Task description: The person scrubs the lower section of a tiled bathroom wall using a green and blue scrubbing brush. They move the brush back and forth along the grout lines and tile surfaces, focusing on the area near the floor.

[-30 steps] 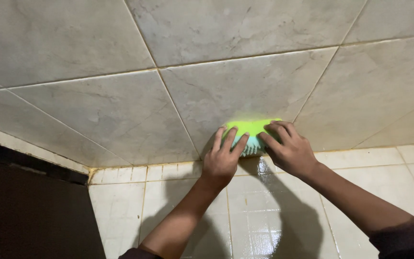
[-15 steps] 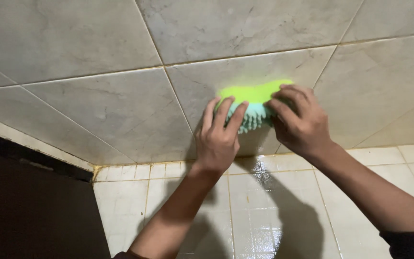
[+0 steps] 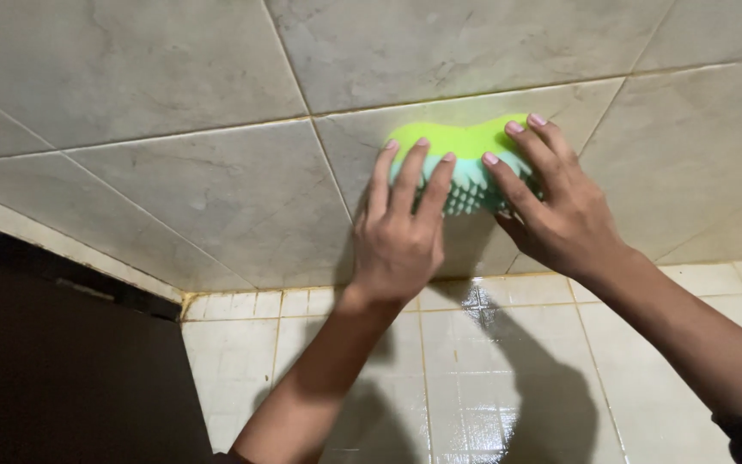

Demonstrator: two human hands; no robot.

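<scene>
A scrub brush (image 3: 465,163) with a bright green back and pale teal bristles is pressed against a large grey marbled wall tile (image 3: 216,206). My left hand (image 3: 401,228) grips its left end, fingers laid over the bristles. My right hand (image 3: 551,206) grips its right end, fingertips curled over the green back. Both forearms reach up from the lower edge of the view.
Grout lines run diagonally between the big grey tiles. Below them lies a glossy, wet surface of small cream tiles (image 3: 491,378) carrying my arms' shadows. A dark opening (image 3: 53,369) with a pale frame edge fills the lower left.
Both hands have pushed the brush upward along the grey tile, away from the seam with the small cream tiles. The grip is the same.
</scene>
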